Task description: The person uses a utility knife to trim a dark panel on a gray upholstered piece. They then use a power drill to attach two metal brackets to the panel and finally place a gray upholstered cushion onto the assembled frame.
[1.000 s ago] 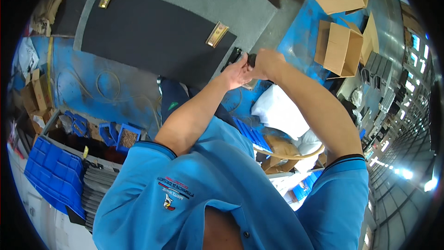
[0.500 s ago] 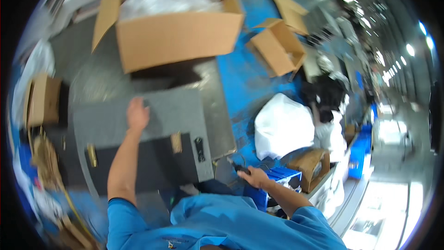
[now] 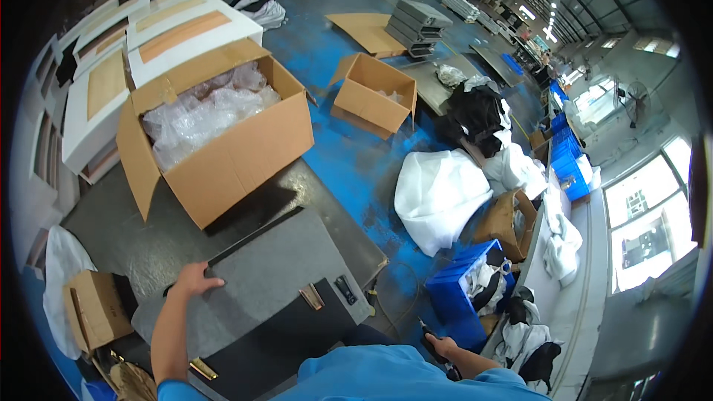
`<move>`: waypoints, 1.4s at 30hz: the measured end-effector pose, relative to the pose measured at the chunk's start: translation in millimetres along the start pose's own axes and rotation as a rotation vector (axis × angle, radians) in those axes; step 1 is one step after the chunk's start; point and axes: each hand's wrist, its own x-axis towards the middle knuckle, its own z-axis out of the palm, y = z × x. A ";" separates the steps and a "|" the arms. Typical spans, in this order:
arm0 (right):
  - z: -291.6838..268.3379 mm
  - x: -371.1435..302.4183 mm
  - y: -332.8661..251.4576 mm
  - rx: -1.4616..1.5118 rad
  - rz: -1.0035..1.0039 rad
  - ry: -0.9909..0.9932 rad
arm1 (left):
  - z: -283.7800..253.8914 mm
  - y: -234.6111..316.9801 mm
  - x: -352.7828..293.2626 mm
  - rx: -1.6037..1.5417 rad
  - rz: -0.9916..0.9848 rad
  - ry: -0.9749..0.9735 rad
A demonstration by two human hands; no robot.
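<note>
A grey panel [image 3: 260, 275] with a black section along its near side lies on the dark worktable in front of me. My left hand [image 3: 194, 281] is at its far left edge, thumb on the grey face and fingers at the rim, partly hidden. Two gold metal pieces, one the right gold piece [image 3: 312, 296] and one the left gold piece [image 3: 203, 369], rest on the panel, with a small black fitting [image 3: 345, 289] near its right end. Off the table to the right, my right hand [image 3: 443, 347] is closed round a black-handled tool with a thin metal tip [image 3: 423, 324].
A large open carton [image 3: 245, 148] of bubble wrap stands on the worktable's [image 3: 111, 208] far part. Right of the table are a blue crate [image 3: 453, 293], a white sack [image 3: 438, 193] and a smaller carton [image 3: 375, 96] on the blue floor. White boxed panels [image 3: 104, 96] stack up at far left.
My view has swung upward and turned, showing more of the hall. My left hand has shifted to the panel's far edge. The tool stays in my right hand, now nearer my body.
</note>
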 end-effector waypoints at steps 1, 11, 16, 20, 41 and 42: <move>9.4 6.1 9.3 -0.003 0.002 0.010 | -17.3 21.4 -30.0 -0.065 0.009 0.052; -17.2 37.0 -123.9 -0.045 -0.476 -0.019 | 24.6 110.1 -241.5 0.037 0.149 0.548; -24.3 90.8 -196.6 -0.010 -0.585 0.083 | 10.8 139.7 -225.9 0.038 -0.013 0.328; 2.1 162.1 -268.5 -0.061 -0.543 0.042 | 6.3 138.3 -218.7 0.075 -0.175 0.203; 126.0 261.3 -359.1 -0.310 -0.783 -0.016 | 40.6 182.8 -240.4 -0.038 -0.253 0.355; 127.0 266.0 -353.6 -0.333 -0.810 -0.008 | 48.0 178.5 -255.6 -0.049 -0.220 0.432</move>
